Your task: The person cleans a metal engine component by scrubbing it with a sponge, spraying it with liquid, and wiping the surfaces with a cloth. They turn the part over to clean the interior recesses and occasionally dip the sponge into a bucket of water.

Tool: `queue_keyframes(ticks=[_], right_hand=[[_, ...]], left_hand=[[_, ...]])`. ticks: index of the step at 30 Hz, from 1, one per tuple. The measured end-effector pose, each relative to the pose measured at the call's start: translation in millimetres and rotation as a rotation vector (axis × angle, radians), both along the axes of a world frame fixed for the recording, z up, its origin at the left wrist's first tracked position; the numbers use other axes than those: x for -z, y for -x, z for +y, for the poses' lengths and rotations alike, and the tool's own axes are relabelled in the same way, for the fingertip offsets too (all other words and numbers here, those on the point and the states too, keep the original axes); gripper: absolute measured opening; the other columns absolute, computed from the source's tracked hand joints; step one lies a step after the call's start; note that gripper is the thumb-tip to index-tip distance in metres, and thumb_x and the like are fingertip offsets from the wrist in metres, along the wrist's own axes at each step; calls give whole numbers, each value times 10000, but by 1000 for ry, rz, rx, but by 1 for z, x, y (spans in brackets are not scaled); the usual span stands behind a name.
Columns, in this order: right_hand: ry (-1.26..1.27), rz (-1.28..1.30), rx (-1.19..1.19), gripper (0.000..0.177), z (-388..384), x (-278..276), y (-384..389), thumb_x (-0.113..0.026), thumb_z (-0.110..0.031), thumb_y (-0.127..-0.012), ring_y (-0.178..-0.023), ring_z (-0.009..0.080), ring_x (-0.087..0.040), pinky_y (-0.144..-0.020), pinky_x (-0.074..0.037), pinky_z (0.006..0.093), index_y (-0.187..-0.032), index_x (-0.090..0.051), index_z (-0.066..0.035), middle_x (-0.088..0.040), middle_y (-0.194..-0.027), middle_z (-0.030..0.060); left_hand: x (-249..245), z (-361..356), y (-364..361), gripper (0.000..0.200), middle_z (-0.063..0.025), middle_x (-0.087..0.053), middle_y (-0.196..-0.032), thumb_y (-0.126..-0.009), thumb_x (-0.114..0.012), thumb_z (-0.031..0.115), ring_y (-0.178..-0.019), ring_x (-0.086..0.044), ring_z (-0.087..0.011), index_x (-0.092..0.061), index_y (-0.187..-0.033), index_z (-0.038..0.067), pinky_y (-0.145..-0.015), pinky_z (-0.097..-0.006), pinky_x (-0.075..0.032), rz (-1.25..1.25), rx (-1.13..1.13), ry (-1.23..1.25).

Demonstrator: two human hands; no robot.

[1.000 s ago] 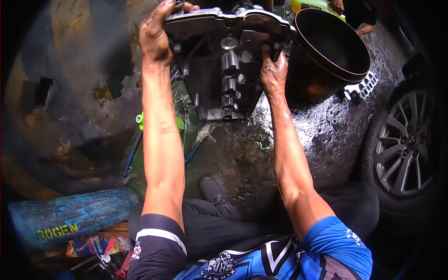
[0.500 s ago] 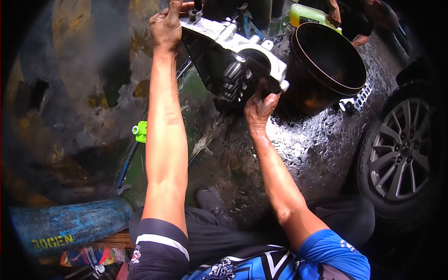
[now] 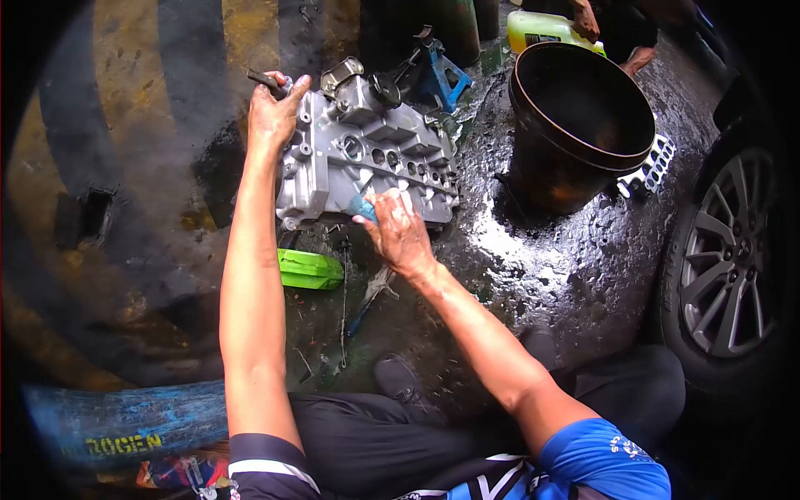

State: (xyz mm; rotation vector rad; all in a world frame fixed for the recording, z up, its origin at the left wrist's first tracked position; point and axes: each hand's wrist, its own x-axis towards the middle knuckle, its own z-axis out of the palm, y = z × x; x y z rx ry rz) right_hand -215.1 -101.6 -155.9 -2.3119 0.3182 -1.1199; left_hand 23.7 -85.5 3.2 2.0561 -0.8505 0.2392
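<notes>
A grey cast-metal engine valve cover lies in front of me, its ribbed outer face with several round holes turned up. My left hand is closed at its upper left corner, by a short dark pipe stub. On the lower middle of the cover, my right hand presses a blue-green scrubbing pad against the metal. The fingers are bent around the pad and hide part of it. A dark round cap sits on the cover's far edge.
Right of the cover stands a dark metal drum; a silver part with holes lies behind it. Around are a blue jack stand, a bright green object, a car wheel and a blue cylinder. Another person's hand is at a yellow-green jug.
The valve cover has turned from a raised, tilted position showing its dark hollow side to showing its outer face. My right hand has left its right edge and now holds the pad on it.
</notes>
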Motion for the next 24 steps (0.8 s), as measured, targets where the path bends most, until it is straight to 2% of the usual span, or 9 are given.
queue_keyframes(ticks=[5, 7, 9, 11, 13, 15, 17, 19, 24], right_hand=[[-33, -345, 294, 252, -125, -73, 26, -594, -205, -973, -842, 424, -606, -740, -496, 465, -1043, -586, 37, -614, -955, 241], [-25, -454, 372, 260, -199, -128, 45, -536, -209, -985, -835, 439, -617, -755, -504, 461, -1088, -594, 23, -640, -916, 238], [-103, -130, 617, 290, -294, -148, 58, -553, -229, -981, -827, 253, -688, -750, -522, 384, -1186, -562, -24, -665, -941, 165], [-323, 173, 368, 341, -382, -150, 64, -578, -206, -938, -858, 244, -686, -787, -528, 373, -1237, -546, -46, -655, -938, 149], [-116, 815, 322, 424, -432, -134, 47, -614, -174, -881, -914, 222, -667, -827, -529, 356, -1283, -545, -58, -655, -957, 112], [-213, 978, -11, 514, -458, -89, 46, -648, -164, -842, -1001, 197, -637, -904, -508, 318, -1335, -546, -61, -672, -1020, 89], [99, 888, -107, 483, -505, 8, 49, -622, -121, -819, -889, 172, -638, -792, -528, 373, -1297, -585, -57, -695, -1102, 102], [-36, 1121, -186, 479, -489, 31, 38, -625, -118, -821, -883, 170, -638, -783, -527, 366, -1295, -586, -58, -694, -1094, 100], [-184, 1420, -248, 470, -471, 46, 41, -631, -110, -826, -870, 166, -638, -758, -524, 350, -1291, -587, -58, -692, -1076, 93]], left_hand=[[26, 15, -29, 136, 80, -466, -829, -961, -684, 138, -756, -415, -27, -548, -965, 127, -658, -204, -335, 156, 298, 341], [28, 30, -37, 110, 50, -524, -899, -956, -676, 124, -843, -484, -53, -572, -983, 103, -760, -219, -409, 174, 259, 219], [31, 40, -32, 131, 55, -501, -887, -958, -681, 154, -822, -453, -49, -563, -987, 106, -747, -206, -385, 157, 278, 261], [30, 46, -36, 154, 52, -474, -875, -953, -686, 172, -809, -431, -60, -547, -960, 107, -748, -208, -372, 151, 181, 160], [27, 47, -40, 174, 46, -456, -873, -943, -693, 172, -823, -423, -72, -531, -945, 108, -769, -216, -368, 156, 140, 127], [17, 45, -26, 191, 39, -456, -874, -936, -700, 165, -838, -425, -83, -519, -929, 104, -796, -222, -366, 177, 17, 10], [29, 47, -26, 236, 30, -448, -877, -932, -701, 228, -842, -411, -92, -503, -902, 103, -802, -225, -358, 232, 134, 214], [13, 46, -6, 239, 33, -449, -898, -929, -706, 239, -854, -414, -94, -506, -905, 110, -810, -228, -359, 93, 6, 23], [12, 36, 10, 219, 55, -430, -902, -927, -716, 216, -847, -408, -78, -517, -911, 128, -801, -220, -356, 174, 18, 171]])
